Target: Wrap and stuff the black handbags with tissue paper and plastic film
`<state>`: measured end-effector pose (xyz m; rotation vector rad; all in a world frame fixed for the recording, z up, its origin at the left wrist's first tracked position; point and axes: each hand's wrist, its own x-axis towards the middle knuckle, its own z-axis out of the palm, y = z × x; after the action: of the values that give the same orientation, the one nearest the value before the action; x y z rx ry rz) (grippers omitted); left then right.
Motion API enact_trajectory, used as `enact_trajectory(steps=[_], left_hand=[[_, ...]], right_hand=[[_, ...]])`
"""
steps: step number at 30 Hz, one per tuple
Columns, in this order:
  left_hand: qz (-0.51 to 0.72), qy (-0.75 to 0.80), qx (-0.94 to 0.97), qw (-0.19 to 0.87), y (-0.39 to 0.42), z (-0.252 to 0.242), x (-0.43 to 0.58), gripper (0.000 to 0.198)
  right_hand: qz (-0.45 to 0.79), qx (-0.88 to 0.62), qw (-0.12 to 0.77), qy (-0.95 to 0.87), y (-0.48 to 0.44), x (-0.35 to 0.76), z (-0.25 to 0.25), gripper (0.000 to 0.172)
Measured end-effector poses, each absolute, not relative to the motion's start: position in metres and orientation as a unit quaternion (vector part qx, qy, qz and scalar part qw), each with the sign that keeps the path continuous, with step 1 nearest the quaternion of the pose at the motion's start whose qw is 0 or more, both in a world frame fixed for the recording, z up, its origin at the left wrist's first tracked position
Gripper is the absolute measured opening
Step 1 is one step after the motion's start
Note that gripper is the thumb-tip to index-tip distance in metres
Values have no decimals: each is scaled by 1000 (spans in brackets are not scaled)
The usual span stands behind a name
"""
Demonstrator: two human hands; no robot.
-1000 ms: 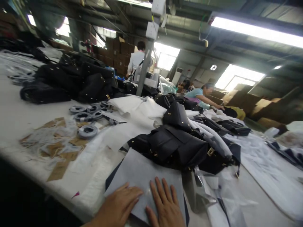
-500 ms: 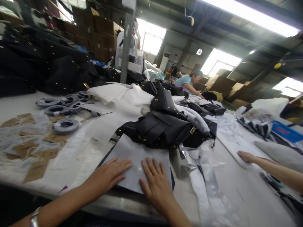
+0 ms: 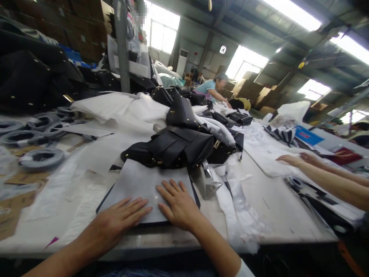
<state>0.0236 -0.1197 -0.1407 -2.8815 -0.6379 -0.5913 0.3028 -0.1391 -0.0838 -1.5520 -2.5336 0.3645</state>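
Black bags [image 3: 184,146] block the way beyond the grey sheet [image 3: 144,177]. Grey coils [image 3: 42,165] obstruct the left. Passage exists over the tabletop [image 3: 271,219] between plastic wrap [image 3: 242,215] and a co-worker's arms [image 3: 325,179].

We've swung right: more of the forearm [image 3: 215,240] behind our right hand [image 3: 177,204] shows, pale sleeve [image 3: 245,270] included; co-worker's second hand [image 3: 308,157] and red item [image 3: 346,156] came into view.

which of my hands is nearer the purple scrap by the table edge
Left. The left hand lies on the grey sheet, to the right of the purple scrap; the right hand lies on the same sheet, farther right.
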Motion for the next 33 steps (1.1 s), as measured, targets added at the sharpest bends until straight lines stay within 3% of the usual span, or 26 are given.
enact_trajectory(steps=[8,17,20,27,30,33], left_hand=[[-230,-243,-940,73,-141,-157,28,46],[-231,-286,-926,89,-149,-138,42,47],[-237,-314,-917,65,-146,-131,55,29],[-22,-419,-901,-114,-123,-92,83,17],[-30,-405,-908,-108,-109,-87,86,27],[-42,-407,-908,-83,-105,-101,82,23]], right_hand=[[99,-428,87,-894,-140,319,-101,60],[118,-464,83,-874,-141,309,-99,54],[132,-469,88,-869,-141,307,-100,54],[162,-469,115,-860,-142,309,-101,52],[171,-471,123,-857,-144,310,-101,51],[175,-473,120,-855,-143,310,-102,51]])
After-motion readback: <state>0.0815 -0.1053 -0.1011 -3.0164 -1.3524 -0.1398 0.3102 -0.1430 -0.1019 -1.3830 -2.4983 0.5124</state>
